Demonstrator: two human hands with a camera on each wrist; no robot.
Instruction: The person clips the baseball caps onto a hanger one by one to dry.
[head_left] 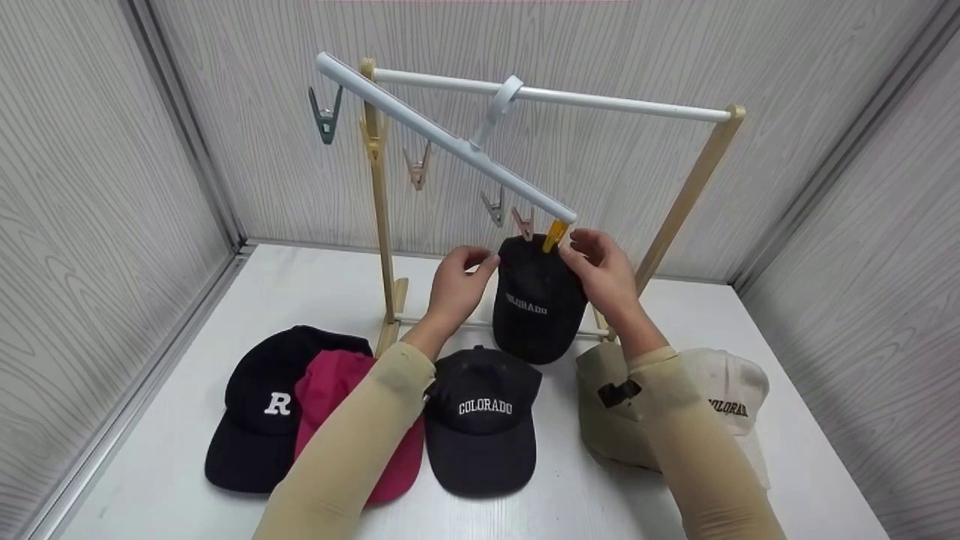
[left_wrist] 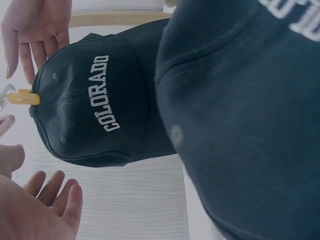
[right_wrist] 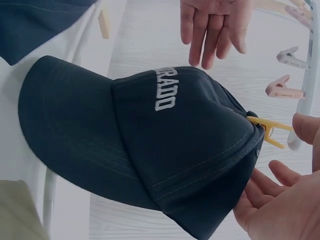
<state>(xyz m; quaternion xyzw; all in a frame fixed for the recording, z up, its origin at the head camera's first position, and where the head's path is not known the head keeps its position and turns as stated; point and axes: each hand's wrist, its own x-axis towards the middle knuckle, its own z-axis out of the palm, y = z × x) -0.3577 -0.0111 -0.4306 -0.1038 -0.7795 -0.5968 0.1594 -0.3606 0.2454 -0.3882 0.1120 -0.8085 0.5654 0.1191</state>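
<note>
Beige sleeves, two, extended over the tabletop; left hand, fingers parted, just beside the hung cap; right hand, fingers loose and apart, near the yellow clip, contact with cloth not determinable. Black cap, lettered COLORADO, one, suspended from that clip at the hanger's right end. Caps lying between the tabletop's left and right edges, in order: R cap, crimson cap, second COLORADO cap, olive cap, white cap
</note>
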